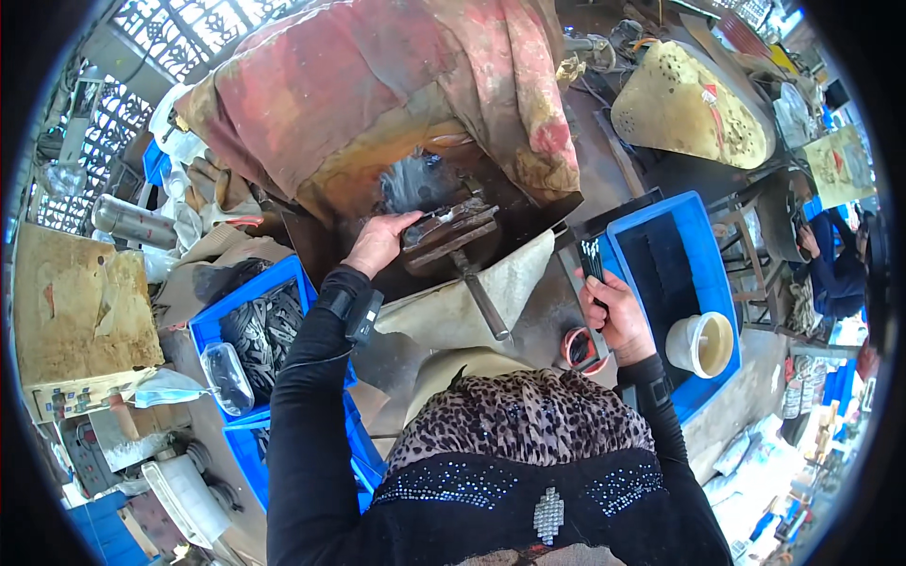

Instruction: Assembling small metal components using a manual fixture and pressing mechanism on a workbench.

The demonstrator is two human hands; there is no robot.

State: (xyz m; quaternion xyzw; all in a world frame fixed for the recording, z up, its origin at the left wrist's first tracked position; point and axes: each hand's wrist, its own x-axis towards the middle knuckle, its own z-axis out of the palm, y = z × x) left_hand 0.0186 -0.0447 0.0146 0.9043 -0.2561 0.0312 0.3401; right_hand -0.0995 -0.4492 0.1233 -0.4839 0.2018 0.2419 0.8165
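Observation:
My left hand [376, 245] reaches to the dark metal fixture [451, 236] under the cloth-draped hood. Its thumb and fingers are closed at the fixture's left end; what they hold, if anything, I cannot make out. A metal bar handle [486, 307] sticks out from the fixture toward me. Behind it is a pale grey, blurred patch [415, 181], perhaps a wheel. My right hand [615, 313] is wrapped round a bundle of thin black rods with pale tips [592, 257], held upright beside a blue bin [719, 274].
A white bucket [700, 345] stands in the right-hand bin. On my left, a blue crate [304, 275] holds many dark metal parts [264, 330], with a clear plastic container [226, 377] at its edge. A red-rimmed container [574, 347] sits below my right hand. Another person [835, 264] is at far right.

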